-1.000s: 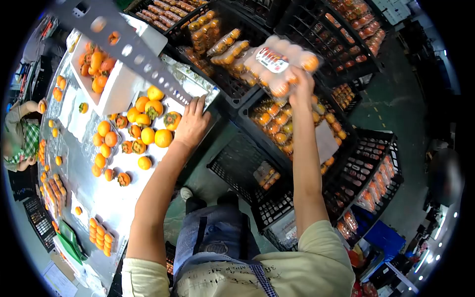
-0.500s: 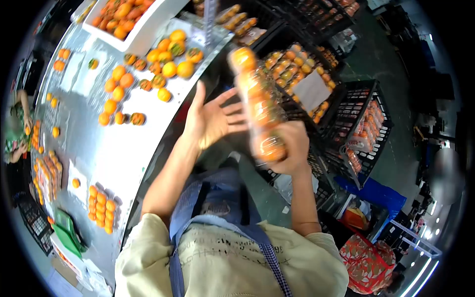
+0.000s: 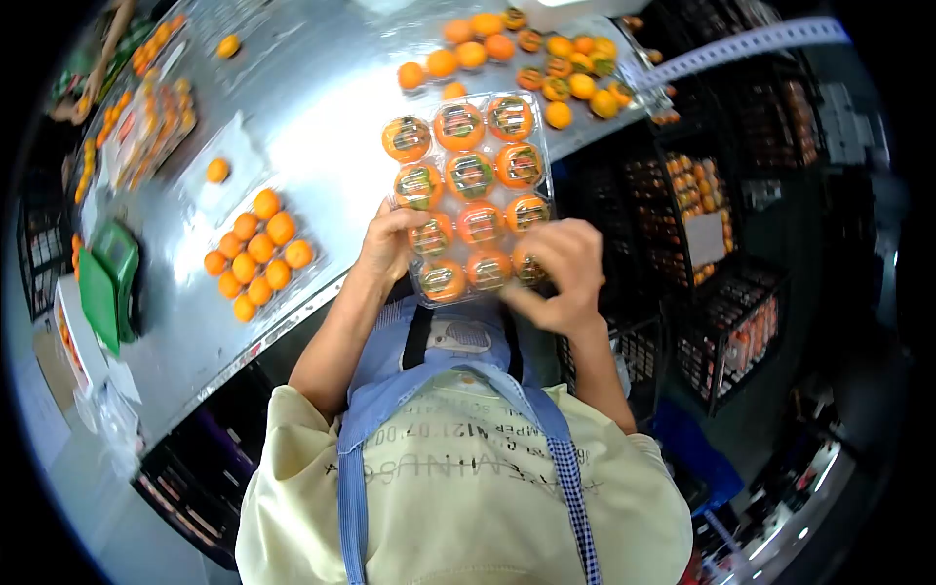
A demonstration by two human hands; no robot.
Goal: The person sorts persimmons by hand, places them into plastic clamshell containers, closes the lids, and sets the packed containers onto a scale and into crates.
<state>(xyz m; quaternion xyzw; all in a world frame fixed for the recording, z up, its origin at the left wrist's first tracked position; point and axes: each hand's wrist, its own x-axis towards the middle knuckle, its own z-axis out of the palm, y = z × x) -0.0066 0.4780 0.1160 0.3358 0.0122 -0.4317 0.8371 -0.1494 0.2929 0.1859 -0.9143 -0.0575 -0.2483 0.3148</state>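
A clear plastic pack of persimmons (image 3: 470, 177) is held up in front of my chest, tilted towards me, with leafy tops showing through its lid. My left hand (image 3: 388, 239) is closed on its left edge, the thumb lying over the lid. At the lower right corner of the pack is my right hand (image 3: 561, 273). Its fingers bend over the persimmons there and are smeared by motion, so their grip is unclear. Left of the pack, on the metal table (image 3: 331, 146), lies a group of persimmons (image 3: 260, 255) set in rows.
Loose persimmons (image 3: 471, 54) lie at the table's far side. Stacked packs (image 3: 154, 132) and a green scale-like object (image 3: 112, 283) stand to the left. Black crates (image 3: 731, 336) with fruit are on the right. Another person's arm (image 3: 102, 58) reaches in at top left.
The pack has turned from edge-on to facing me and moved slightly left and down. My left hand, open before, has taken hold of it. The view has swung towards the table.
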